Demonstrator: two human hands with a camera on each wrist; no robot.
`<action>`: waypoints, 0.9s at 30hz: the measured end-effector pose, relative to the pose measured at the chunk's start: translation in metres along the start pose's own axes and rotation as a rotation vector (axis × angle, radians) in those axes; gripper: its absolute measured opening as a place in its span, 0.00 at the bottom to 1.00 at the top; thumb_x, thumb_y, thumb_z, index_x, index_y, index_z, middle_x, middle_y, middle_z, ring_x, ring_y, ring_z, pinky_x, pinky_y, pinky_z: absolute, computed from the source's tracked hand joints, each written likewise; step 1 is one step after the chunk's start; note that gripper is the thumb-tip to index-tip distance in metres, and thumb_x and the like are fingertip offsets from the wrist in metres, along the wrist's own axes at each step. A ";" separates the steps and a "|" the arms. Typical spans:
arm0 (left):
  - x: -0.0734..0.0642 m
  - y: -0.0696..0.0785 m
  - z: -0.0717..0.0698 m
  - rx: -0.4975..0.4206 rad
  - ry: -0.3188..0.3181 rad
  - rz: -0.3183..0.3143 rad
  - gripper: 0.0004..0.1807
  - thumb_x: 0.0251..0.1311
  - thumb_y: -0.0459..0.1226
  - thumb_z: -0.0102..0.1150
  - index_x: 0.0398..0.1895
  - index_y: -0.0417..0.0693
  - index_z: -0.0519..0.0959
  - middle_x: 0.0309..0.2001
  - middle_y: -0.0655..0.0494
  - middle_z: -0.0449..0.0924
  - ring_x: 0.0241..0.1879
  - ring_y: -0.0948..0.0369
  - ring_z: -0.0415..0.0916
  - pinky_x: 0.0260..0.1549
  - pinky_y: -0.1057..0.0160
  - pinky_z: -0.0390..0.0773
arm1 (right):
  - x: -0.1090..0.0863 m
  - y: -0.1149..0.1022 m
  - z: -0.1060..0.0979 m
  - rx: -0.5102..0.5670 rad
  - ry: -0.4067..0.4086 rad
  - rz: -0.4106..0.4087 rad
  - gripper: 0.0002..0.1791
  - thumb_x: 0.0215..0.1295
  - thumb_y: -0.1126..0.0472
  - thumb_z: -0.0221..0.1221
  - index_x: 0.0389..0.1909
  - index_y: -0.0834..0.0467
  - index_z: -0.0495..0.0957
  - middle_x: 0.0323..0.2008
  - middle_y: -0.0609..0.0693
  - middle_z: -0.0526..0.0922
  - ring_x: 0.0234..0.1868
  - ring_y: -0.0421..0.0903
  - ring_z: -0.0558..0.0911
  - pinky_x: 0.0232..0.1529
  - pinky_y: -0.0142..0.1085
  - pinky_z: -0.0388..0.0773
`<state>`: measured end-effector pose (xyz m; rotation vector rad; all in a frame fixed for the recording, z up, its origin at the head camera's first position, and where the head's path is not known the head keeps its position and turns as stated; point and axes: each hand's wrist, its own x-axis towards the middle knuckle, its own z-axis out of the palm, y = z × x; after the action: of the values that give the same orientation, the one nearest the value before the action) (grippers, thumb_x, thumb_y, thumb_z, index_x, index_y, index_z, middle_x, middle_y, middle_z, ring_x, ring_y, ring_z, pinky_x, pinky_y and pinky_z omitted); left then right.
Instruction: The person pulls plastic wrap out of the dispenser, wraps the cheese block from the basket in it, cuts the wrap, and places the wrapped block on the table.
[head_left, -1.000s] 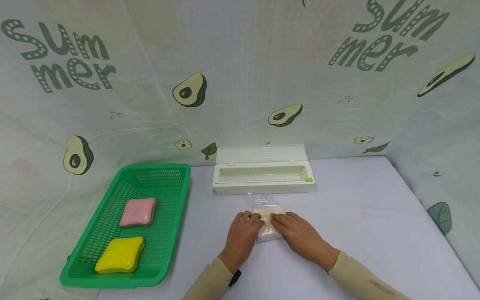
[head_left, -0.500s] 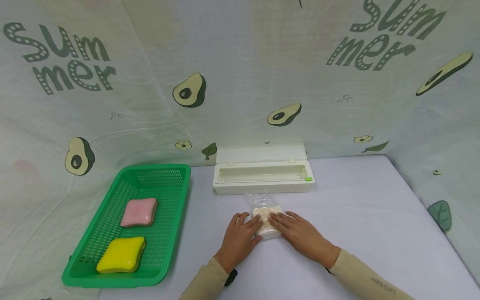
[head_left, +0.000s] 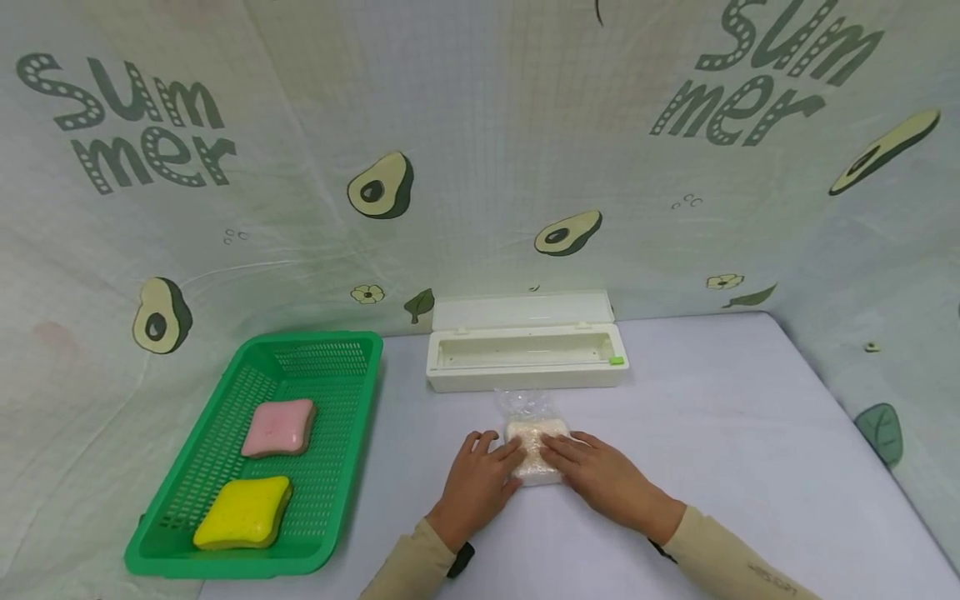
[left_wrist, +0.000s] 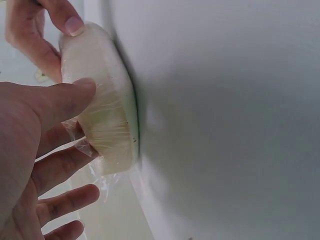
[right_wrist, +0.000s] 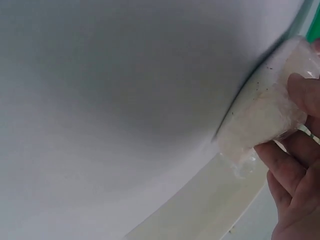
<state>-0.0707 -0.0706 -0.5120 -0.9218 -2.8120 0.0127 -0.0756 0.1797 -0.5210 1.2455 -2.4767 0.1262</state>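
Observation:
A cream-coloured, cushion-shaped block [head_left: 534, 467] in clear plastic film lies flat on the table, straight ahead. My left hand [head_left: 480, 483] holds its left side, with the thumb on the near face and fingers over the top. From the other side my right hand [head_left: 600, 475] holds it, fingers lying across the top. In the left wrist view the thumb presses the film-covered face of the block [left_wrist: 107, 120], which shows creases. The right wrist view has thumb and fingers on the wrapped block [right_wrist: 265, 115]. Loose film [head_left: 525, 404] sticks out beyond the far edge.
Behind the block stands a long white box [head_left: 525, 379], lid raised, with a green slider [head_left: 617, 361] on its front edge. At left is a green basket [head_left: 330, 517] holding a pink block [head_left: 279, 427] and a yellow block [head_left: 243, 512]. A printed curtain [head_left: 480, 125] hangs behind.
My left hand has shifted slightly left and its fingers have straightened, with the thumb now showing at the block's near side. The right hand has stayed nearly in place.

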 end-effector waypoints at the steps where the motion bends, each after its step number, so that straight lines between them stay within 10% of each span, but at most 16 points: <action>1: 0.000 0.000 0.001 -0.001 0.001 0.001 0.26 0.62 0.54 0.74 0.63 0.63 0.85 0.64 0.66 0.83 0.59 0.58 0.78 0.61 0.55 0.73 | -0.001 0.000 0.000 0.003 -0.001 0.001 0.31 0.52 0.62 0.79 0.60 0.61 0.84 0.63 0.54 0.85 0.60 0.49 0.85 0.61 0.46 0.79; 9: 0.000 -0.002 0.004 -0.190 0.014 -0.053 0.22 0.67 0.51 0.70 0.62 0.58 0.86 0.63 0.64 0.84 0.57 0.57 0.77 0.60 0.53 0.73 | 0.002 0.002 -0.008 0.106 -0.037 0.034 0.25 0.64 0.59 0.71 0.62 0.61 0.84 0.64 0.54 0.84 0.61 0.49 0.84 0.63 0.48 0.76; 14: 0.009 -0.007 0.007 -0.518 0.136 -0.202 0.12 0.70 0.41 0.69 0.54 0.54 0.88 0.54 0.60 0.89 0.49 0.58 0.77 0.53 0.52 0.73 | 0.012 0.009 -0.011 0.339 0.046 0.240 0.18 0.65 0.69 0.69 0.56 0.59 0.85 0.56 0.50 0.88 0.57 0.48 0.85 0.59 0.50 0.78; 19: 0.025 -0.011 0.015 -0.633 0.226 -0.377 0.10 0.65 0.38 0.73 0.48 0.49 0.87 0.47 0.55 0.86 0.47 0.56 0.76 0.48 0.53 0.73 | 0.025 0.021 -0.002 0.444 0.098 0.459 0.20 0.61 0.71 0.73 0.53 0.60 0.83 0.53 0.52 0.86 0.56 0.53 0.84 0.56 0.52 0.81; 27: 0.042 -0.017 0.020 -0.776 0.099 -0.555 0.25 0.64 0.41 0.73 0.59 0.35 0.79 0.46 0.49 0.82 0.47 0.51 0.73 0.48 0.51 0.70 | 0.039 0.035 0.010 0.652 -0.059 0.711 0.31 0.73 0.65 0.65 0.71 0.71 0.67 0.63 0.67 0.79 0.59 0.63 0.82 0.59 0.58 0.79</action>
<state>-0.1173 -0.0590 -0.5232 -0.1766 -2.8682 -1.2122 -0.1273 0.1692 -0.5133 0.4737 -2.9192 1.1577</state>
